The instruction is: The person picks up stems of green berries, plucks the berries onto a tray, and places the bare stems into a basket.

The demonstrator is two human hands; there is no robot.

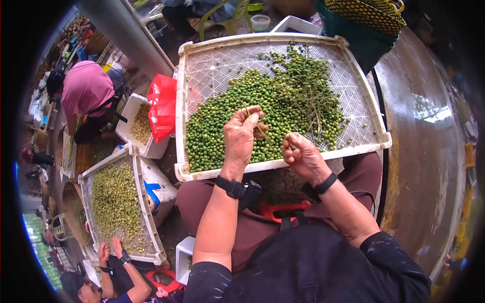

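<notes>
A white mesh tray lies across my lap, holding a heap of small round green fruits. Thin, bare stems are tangled among the fruits on the right side. Above the front part of the heap, my left hand pinches a thin greenish stem between thumb and forefinger. My right hand hovers by the tray's front rim, fingers curled and thumb against forefinger; anything between them is too small to make out. Both wrists wear dark bands.
Left of me, another person's hands work at a second mesh tray of paler fruits. A red plastic bag hangs by my tray's left edge. Further back, a person in pink bends over. A wet paved strip runs along the right.
</notes>
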